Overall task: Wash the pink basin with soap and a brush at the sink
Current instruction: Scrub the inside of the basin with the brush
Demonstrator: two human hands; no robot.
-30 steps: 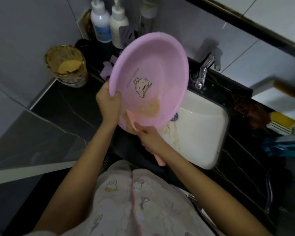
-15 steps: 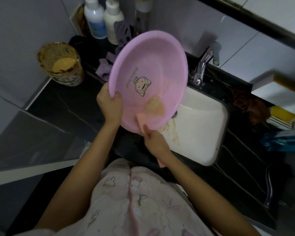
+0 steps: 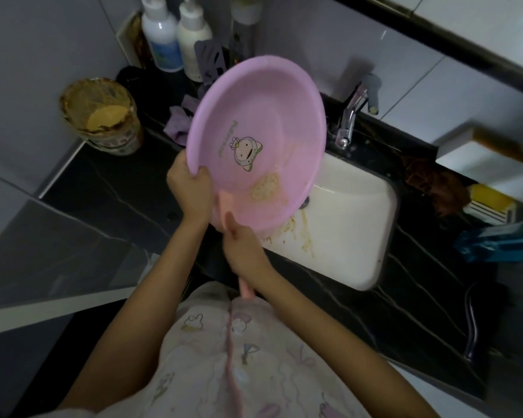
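Observation:
The pink basin is held tilted above the left end of the white sink, its inside facing me, with a cartoon print at its middle. My left hand grips its lower left rim. My right hand is closed around the handle of a pink brush, whose yellowish bristle head presses against the basin's lower inner wall. Brownish smears mark the basin near the bristles and the sink's front left.
A chrome tap stands behind the sink. Two white pump bottles and a purple cloth sit at the back left. A dirty jar of yellow powder is on the black counter. Boxes and a blue packet lie right.
The brush head has shifted right along the basin's lower inner wall. My right hand moved slightly with it. My left hand keeps its grip on the rim.

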